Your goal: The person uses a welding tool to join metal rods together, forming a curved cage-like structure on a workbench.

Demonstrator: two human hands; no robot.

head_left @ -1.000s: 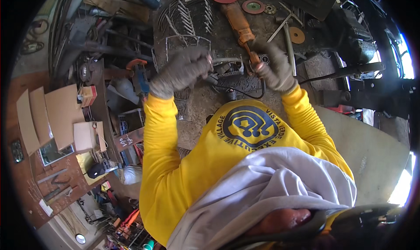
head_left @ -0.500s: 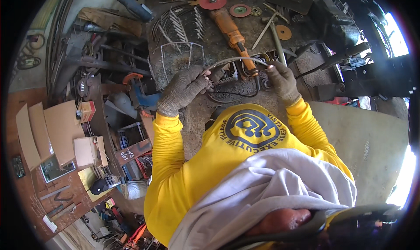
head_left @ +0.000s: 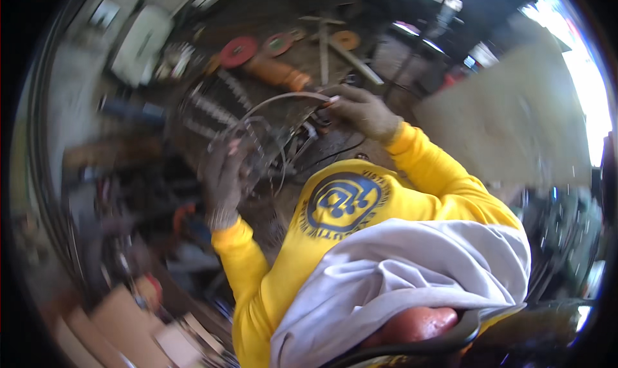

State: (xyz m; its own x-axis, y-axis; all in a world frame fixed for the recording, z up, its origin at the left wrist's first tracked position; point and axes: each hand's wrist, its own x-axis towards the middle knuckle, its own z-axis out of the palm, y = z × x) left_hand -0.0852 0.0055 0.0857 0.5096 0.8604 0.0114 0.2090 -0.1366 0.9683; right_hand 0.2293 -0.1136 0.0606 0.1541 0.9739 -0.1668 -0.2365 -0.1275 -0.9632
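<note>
A thin curved metal rod [head_left: 283,96] arches between my two gloved hands above the workbench. My right hand [head_left: 365,113] pinches its right end, with the fingers closed. The other end runs to my left hand [head_left: 225,165], whose fingers are blurred but appear bent around it. Both hands wear grey-brown knit gloves below yellow sleeves. Just past the rod lies an orange angle grinder [head_left: 273,70]. Thin bent metal pieces and a looped line show between my hands, too smeared to tell apart.
A red disc [head_left: 238,51], a second grinding disc [head_left: 278,44] and a tan disc [head_left: 346,40] lie at the bench's far side. A hammer-like tool [head_left: 356,60] is near them. Cardboard boxes [head_left: 125,323] stand at lower left. A large pale sheet [head_left: 515,110] is at right.
The view has swung, so the bench appears shifted and turned, with motion blur. Both hands now appear further left in the picture, the left one lower, with the rod still between them.
</note>
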